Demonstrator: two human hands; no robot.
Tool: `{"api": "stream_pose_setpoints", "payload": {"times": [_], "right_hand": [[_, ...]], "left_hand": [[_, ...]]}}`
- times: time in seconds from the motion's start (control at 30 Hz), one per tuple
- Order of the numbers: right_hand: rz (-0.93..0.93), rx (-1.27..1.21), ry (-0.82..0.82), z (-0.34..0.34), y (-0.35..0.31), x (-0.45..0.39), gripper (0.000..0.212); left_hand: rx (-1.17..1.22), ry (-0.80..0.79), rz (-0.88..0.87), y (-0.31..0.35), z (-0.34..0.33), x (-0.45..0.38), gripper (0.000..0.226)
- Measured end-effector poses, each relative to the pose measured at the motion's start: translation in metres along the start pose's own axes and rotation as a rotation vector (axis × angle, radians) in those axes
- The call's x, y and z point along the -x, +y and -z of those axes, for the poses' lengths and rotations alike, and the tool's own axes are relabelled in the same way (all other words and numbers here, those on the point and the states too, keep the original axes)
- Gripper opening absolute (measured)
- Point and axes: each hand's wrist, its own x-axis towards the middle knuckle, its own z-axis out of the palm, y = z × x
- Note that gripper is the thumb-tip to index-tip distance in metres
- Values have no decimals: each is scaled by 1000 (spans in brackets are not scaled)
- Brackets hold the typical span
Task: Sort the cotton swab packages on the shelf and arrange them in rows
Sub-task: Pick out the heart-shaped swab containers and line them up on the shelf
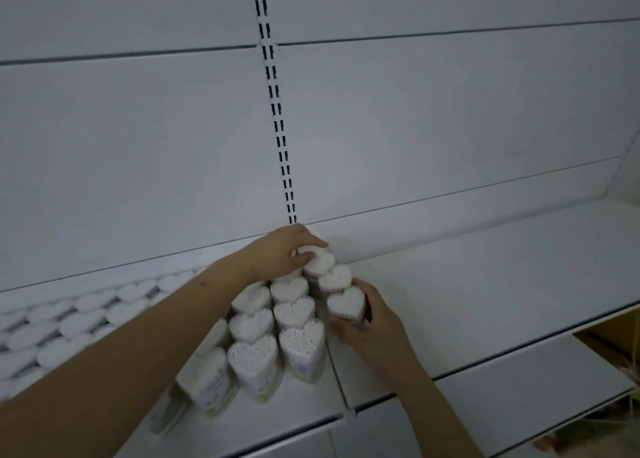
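Heart-shaped clear packages of white cotton swabs stand in rows on a white shelf (485, 284). My left hand (284, 250) reaches to the back of the shelf and grips the rearmost package (311, 250) of the right-hand row. My right hand (367, 315) holds the front package (346, 303) of that same row from its right side. Between them stand two more packages (334, 277). Left of this row are two other rows of hearts (294, 312), the nearest at the shelf's front (252, 357).
Several more heart packages (69, 322) fill the shelf to the far left under my left forearm. A slotted upright (277, 111) runs up the white back panel. A lower shelf (519, 398) and a brown carton (616, 333) show at the bottom right.
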Motion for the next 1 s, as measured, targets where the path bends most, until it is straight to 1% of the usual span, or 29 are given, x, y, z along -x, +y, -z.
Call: {"api": "stream_pose_setpoints", "payload": {"times": [0.1,0.17,0.23,0.33,0.43,0.57,0.67,0.93,1.0], "right_hand": [[19,-7,-15,-3,-4,0,66],[29,-1,-18,-5,-6,1,65],[51,15,0,-7,-8,3,68],[77,52,39,-8,-8,7,74],[69,57,61,-5,-4,10,69],[39,53,-18,-1,-11,3,65],[31,93,-65,2,-18,-3,63],[29,98,-62,0,-11,-1,59],[23,134,-53,1,-10,-3,55]], "left_hand": [[-24,-51,31,-6,-7,-4,29],[-12,-72,57,-8,-12,-4,30],[22,-55,76,-9,-16,-4,33],[38,-32,49,-12,-17,-6,32],[45,-33,36,-11,-14,-8,26],[21,-66,0,-10,-13,-11,28],[23,-84,7,-10,-12,-13,27],[52,-45,25,-21,-14,-14,24],[57,-46,30,-22,-14,-14,23]]}}
